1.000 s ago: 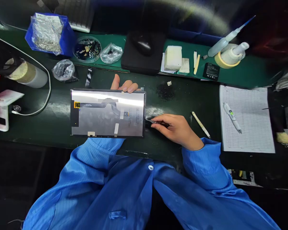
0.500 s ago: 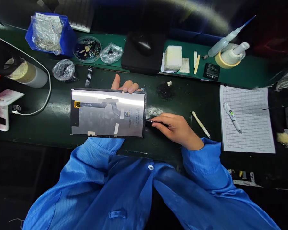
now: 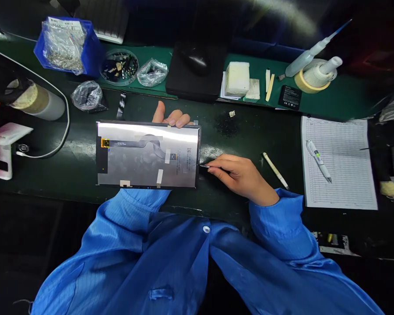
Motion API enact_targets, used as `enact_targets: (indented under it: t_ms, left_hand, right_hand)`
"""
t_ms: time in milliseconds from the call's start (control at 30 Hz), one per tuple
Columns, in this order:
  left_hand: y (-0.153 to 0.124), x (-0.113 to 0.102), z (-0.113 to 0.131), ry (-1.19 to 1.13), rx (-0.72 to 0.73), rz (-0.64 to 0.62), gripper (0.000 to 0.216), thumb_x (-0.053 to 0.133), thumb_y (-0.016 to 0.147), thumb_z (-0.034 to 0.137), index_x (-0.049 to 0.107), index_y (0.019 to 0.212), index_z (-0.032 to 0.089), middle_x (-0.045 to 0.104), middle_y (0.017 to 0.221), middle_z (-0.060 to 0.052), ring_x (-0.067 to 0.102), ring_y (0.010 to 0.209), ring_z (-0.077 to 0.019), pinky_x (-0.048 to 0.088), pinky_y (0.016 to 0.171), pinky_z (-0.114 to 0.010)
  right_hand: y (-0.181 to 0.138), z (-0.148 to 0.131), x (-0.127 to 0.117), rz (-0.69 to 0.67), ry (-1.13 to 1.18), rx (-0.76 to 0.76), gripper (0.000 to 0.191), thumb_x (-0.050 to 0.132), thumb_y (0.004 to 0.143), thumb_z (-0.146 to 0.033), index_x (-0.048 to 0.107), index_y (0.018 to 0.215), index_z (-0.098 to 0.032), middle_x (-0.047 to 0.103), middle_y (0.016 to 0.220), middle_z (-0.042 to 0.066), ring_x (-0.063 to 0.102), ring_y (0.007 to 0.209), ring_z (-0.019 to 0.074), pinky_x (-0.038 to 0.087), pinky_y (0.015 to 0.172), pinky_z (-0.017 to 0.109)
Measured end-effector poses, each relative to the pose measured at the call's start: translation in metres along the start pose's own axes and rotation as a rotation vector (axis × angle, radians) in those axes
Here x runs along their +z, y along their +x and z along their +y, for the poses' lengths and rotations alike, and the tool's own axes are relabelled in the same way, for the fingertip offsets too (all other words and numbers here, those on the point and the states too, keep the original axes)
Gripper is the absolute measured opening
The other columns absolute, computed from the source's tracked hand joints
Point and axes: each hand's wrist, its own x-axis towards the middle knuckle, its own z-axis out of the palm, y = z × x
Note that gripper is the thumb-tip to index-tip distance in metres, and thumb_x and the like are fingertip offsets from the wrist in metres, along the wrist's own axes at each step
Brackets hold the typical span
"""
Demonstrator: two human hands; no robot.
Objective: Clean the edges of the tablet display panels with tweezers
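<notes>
A silver display panel (image 3: 144, 164) with a dark flex cable and tape strips lies back side up at the middle of the dark bench. My left hand (image 3: 170, 116) reaches under it and curls its fingers over the far edge, gripping the panel. My right hand (image 3: 239, 175) is pinched on thin metal tweezers (image 3: 204, 166), whose tip touches the panel's right edge. Blue sleeves cover both arms.
A blue bin of bagged parts (image 3: 65, 43), a round dish (image 3: 119, 66) and small bags sit at the back left. A black box (image 3: 197, 72), white foam blocks (image 3: 237, 78), tape roll (image 3: 310, 78) and syringe stand behind. A pale stick (image 3: 275, 170) and a paper log with pen (image 3: 338, 162) lie right.
The tweezers' tip has edged slightly up along the panel's right edge. Otherwise hands and panel stay where they were.
</notes>
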Motion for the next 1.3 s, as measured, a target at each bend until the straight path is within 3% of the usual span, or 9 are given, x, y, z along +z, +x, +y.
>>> enact_targets:
  t_ms: [167, 400, 567, 800, 1033, 1200, 1300]
  left_hand:
    - [0.0004, -0.0029, -0.0004, -0.045, -0.005, -0.049, 0.057, 0.022, 0.106, 0.060, 0.026, 0.066, 0.020, 0.041, 0.068, 0.000, 0.046, 0.060, -0.0158, 0.041, 0.064, -0.031]
    - [0.0001, -0.0032, -0.0002, -0.044, -0.007, -0.045, 0.057, 0.022, 0.106, 0.060, 0.026, 0.067, 0.020, 0.041, 0.068, 0.000, 0.045, 0.060, -0.0154, 0.040, 0.064, -0.031]
    - [0.0039, -0.0036, 0.0009, -0.013, -0.020, -0.005, 0.059, 0.019, 0.106, 0.063, 0.021, 0.064, 0.020, 0.034, 0.064, 0.000, 0.038, 0.056, -0.0147, 0.035, 0.061, -0.030]
    - [0.0026, -0.0016, 0.0008, 0.004, -0.019, -0.002, 0.058, 0.017, 0.106, 0.062, 0.019, 0.065, 0.021, 0.035, 0.065, 0.000, 0.040, 0.056, -0.0147, 0.036, 0.061, -0.030]
    - [0.0023, 0.0012, 0.0007, 0.030, -0.005, 0.054, 0.057, 0.016, 0.106, 0.062, 0.018, 0.066, 0.021, 0.034, 0.064, 0.001, 0.040, 0.056, -0.0140, 0.038, 0.060, -0.030]
    - [0.0010, 0.0039, -0.0012, 0.011, 0.008, 0.043, 0.056, 0.018, 0.106, 0.060, 0.019, 0.066, 0.021, 0.036, 0.064, 0.000, 0.042, 0.056, -0.0141, 0.040, 0.061, -0.031]
    - [0.0006, 0.0051, -0.0018, -0.006, 0.014, 0.068, 0.057, 0.020, 0.106, 0.061, 0.019, 0.067, 0.020, 0.035, 0.065, 0.000, 0.042, 0.056, -0.0143, 0.038, 0.061, -0.031]
  right_hand:
    - [-0.0012, -0.0005, 0.0006, -0.007, 0.026, 0.098, 0.013, 0.072, 0.094, -0.028, 0.074, 0.105, -0.022, 0.078, 0.091, 0.002, 0.071, 0.075, 0.0174, 0.054, 0.067, 0.028]
    - [0.0002, -0.0005, -0.0002, -0.018, 0.009, 0.005, 0.016, 0.060, 0.101, -0.026, 0.075, 0.103, -0.022, 0.078, 0.096, 0.005, 0.072, 0.084, 0.0188, 0.055, 0.074, 0.030]
    - [-0.0018, -0.0023, 0.0003, -0.057, 0.039, 0.141, 0.015, 0.070, 0.095, -0.032, 0.074, 0.106, -0.024, 0.078, 0.089, 0.002, 0.071, 0.074, 0.0175, 0.054, 0.065, 0.028]
    - [0.0001, -0.0012, -0.0009, -0.039, -0.005, 0.010, 0.016, 0.061, 0.101, -0.027, 0.075, 0.104, -0.022, 0.079, 0.096, 0.004, 0.073, 0.084, 0.0190, 0.055, 0.073, 0.030]
    - [-0.0016, -0.0027, -0.0001, -0.029, 0.030, 0.128, 0.013, 0.071, 0.094, -0.032, 0.074, 0.103, -0.022, 0.077, 0.085, 0.001, 0.071, 0.071, 0.0170, 0.053, 0.063, 0.027]
    - [0.0001, -0.0024, -0.0011, -0.034, 0.010, 0.034, 0.015, 0.062, 0.100, -0.029, 0.076, 0.101, -0.023, 0.078, 0.092, 0.004, 0.072, 0.080, 0.0189, 0.054, 0.071, 0.030]
    - [-0.0007, -0.0027, -0.0011, -0.037, 0.036, 0.085, 0.016, 0.062, 0.099, -0.031, 0.076, 0.103, -0.024, 0.078, 0.093, 0.003, 0.072, 0.079, 0.0190, 0.055, 0.071, 0.031]
